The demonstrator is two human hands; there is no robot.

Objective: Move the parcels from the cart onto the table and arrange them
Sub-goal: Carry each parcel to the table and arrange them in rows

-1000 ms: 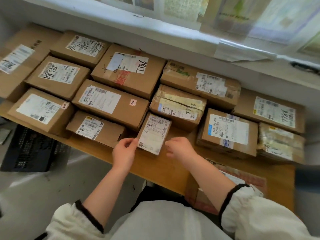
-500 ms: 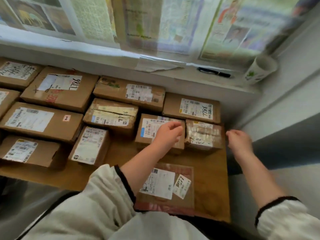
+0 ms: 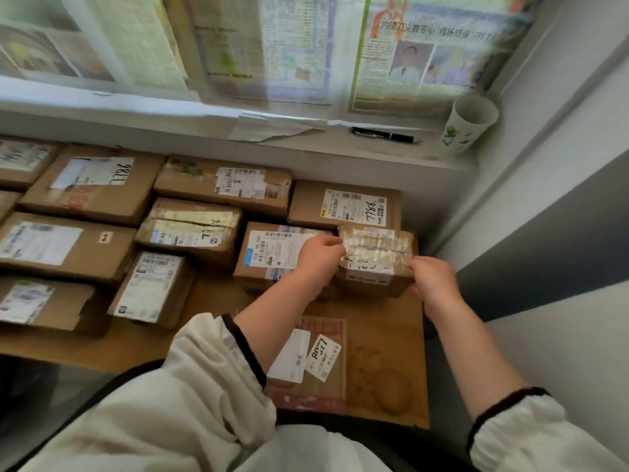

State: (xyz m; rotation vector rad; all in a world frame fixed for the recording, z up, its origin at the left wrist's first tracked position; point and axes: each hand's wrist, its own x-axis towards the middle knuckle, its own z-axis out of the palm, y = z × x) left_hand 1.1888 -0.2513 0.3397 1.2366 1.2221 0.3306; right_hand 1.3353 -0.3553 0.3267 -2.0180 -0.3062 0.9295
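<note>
A small taped cardboard parcel point(image 3: 377, 257) sits near the right end of the wooden table point(image 3: 384, 321). My left hand point(image 3: 318, 257) grips its left side and my right hand point(image 3: 432, 277) grips its right front corner. Left of it lies a parcel with a blue-edged label point(image 3: 269, 253), behind it the parcel marked 7786 point(image 3: 343, 206). A flat parcel with a red band point(image 3: 320, 362) lies at the table's front edge, partly under my left forearm. Several more labelled boxes fill the table to the left, among them an upright small box point(image 3: 153, 287).
A window ledge point(image 3: 374, 155) runs behind the table with a black pen point(image 3: 383, 134) and a paper cup point(image 3: 468, 122) on it. Newspapers cover the window. A grey wall point(image 3: 544, 216) stands close on the right. Bare tabletop point(image 3: 384, 369) shows at the front right.
The view swung right along the table. My hands left the small upright box at the middle and moved to the taped parcel at the right end, closing on both its sides.
</note>
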